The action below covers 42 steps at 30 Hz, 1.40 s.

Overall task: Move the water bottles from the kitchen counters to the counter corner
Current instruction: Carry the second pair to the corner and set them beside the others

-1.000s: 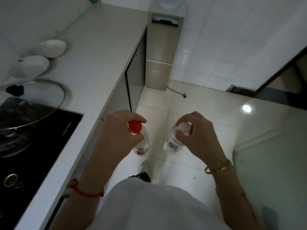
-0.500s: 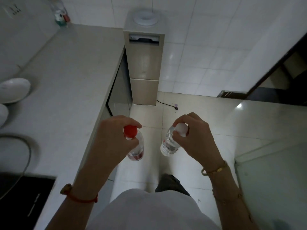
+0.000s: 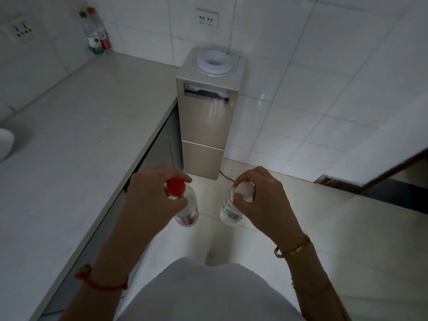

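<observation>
Head view now takes in much more of the far wall than half a second ago: the table [image 3: 76, 147] stretches further ahead, its far corner has come into sight with two bottles [image 3: 96, 34] standing upright there against the tiles, and the black cooktop has dropped out at the lower left. The water dispenser [image 3: 206, 126] stands just beside the table's end, closer than before. Both hands keep the same pose as earlier. The left hand [image 3: 150, 200] has its grip closed around the neck of a red-capped bottle [image 3: 185, 205], thumb and fingers just under the cap, the bottle hanging upright over the floor [image 3: 335, 239]. The right hand [image 3: 261, 200] holds a white-capped bottle [image 3: 230, 209] the same way. The two bottles are near each other but apart, both off the table's front edge. The table surface ahead to the corner is bare.
</observation>
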{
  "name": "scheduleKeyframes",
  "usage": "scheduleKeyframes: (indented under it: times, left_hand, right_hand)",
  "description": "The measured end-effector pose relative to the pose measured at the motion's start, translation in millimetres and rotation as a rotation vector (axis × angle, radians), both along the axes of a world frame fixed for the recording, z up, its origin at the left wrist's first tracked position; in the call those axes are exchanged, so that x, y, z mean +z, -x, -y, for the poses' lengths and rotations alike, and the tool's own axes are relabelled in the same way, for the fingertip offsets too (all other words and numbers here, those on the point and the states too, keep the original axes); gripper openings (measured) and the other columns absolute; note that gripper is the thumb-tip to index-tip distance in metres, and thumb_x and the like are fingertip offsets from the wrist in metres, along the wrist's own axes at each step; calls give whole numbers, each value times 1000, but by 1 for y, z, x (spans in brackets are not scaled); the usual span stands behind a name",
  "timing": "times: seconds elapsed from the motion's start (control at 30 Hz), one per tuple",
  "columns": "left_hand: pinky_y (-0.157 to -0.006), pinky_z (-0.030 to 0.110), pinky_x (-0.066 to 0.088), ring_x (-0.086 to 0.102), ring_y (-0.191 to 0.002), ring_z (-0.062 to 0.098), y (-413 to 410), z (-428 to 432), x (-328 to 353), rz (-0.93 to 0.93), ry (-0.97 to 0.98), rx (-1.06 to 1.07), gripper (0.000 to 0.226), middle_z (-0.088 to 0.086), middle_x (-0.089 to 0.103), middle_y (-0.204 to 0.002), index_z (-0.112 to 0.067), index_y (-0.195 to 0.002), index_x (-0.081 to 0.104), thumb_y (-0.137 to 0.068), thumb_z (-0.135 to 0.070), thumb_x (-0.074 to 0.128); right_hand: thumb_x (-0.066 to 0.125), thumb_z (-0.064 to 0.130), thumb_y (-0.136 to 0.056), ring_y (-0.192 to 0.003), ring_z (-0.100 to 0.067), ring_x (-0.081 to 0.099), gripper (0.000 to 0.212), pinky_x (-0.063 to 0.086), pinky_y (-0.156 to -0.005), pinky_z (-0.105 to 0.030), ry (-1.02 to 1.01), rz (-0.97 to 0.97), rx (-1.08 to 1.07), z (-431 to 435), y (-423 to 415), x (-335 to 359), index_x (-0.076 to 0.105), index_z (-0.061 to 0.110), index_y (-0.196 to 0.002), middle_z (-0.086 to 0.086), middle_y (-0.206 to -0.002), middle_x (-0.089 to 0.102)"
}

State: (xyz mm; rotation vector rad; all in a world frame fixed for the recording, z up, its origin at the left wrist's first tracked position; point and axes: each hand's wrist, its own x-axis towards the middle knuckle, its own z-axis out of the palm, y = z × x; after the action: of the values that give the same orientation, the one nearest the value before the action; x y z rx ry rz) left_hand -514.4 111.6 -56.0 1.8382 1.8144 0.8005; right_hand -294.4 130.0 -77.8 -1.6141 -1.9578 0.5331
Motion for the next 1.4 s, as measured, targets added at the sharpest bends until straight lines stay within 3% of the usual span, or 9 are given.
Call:
scheduleKeyframes:
  times: [0.17,0.3,0.5,0.7,0.9,1.0,1.1,1.27,1.4]
  left_hand:
    - [-75,18,50,63,-81,8,-22,-62,3,7,2,75,38,-6,70,-95,-24,-98,71,-64,-14,83]
    - [-78,27,56,65,-79,7,-31,-105,7,10,2,125,36,-8,71,-92,-27,-96,72,-63,-17,83]
    - [-78,29,56,63,-81,6,-24,-167,2,14,4,184,38,-13,68,-89,-32,-93,70,-61,-14,83]
    - [-80,34,56,65,-81,12,2,-235,-1,31,20,238,37,-5,72,-95,-25,-95,73,-62,-12,84]
    - [-71,16,49,62,-79,2,42,-305,-4,21,-10,287,39,-16,67,-87,-32,-89,72,-59,-9,81]
    - [-73,22,54,63,-81,5,60,-334,-3,13,-22,303,36,-13,70,-89,-28,-88,73,-60,-9,82]
    - [-76,27,56,64,-81,5,77,-357,-3,-9,-29,315,36,-10,71,-91,-26,-92,74,-61,-10,83]
    - [-73,13,47,60,-79,-2,107,-396,-1,6,-30,393,34,-15,70,-88,-28,-89,74,-61,-9,79]
    - [-73,14,45,57,-75,-3,129,-420,-1,-14,-8,439,35,-15,68,-89,-29,-89,73,-60,-8,79]
  right_hand:
    - [73,22,-74,-77,-12,58,19,40,-71,-8,-21,15,81,-82,-21,3,65,12,-89,0,-91,61]
    - [74,20,-73,-75,-12,58,17,43,-69,-10,-24,10,130,-139,-25,1,64,13,-86,3,-88,58]
    - [75,18,-74,-74,-8,54,19,39,-68,-7,-29,16,179,-218,-10,-9,63,14,-87,5,-89,55]
    - [74,16,-74,-73,-7,56,17,43,-65,-10,-2,5,267,-297,25,-19,62,16,-86,5,-89,53]
    - [73,19,-75,-74,1,51,18,41,-68,-10,13,-16,346,-374,72,-24,59,20,-85,6,-89,52]
    - [72,17,-74,-76,-5,54,18,48,-70,-16,12,-31,380,-408,97,-22,60,18,-86,6,-91,52]
    - [71,15,-75,-77,-2,51,18,44,-72,-11,12,-39,413,-434,116,-19,60,18,-89,5,-93,52]
    - [69,12,-74,-70,3,48,15,36,-63,-3,-30,-20,464,-483,152,-14,62,14,-86,5,-87,50]
    - [70,14,-75,-70,-3,51,15,38,-64,-5,-19,-18,519,-518,180,-12,61,15,-86,2,-89,55]
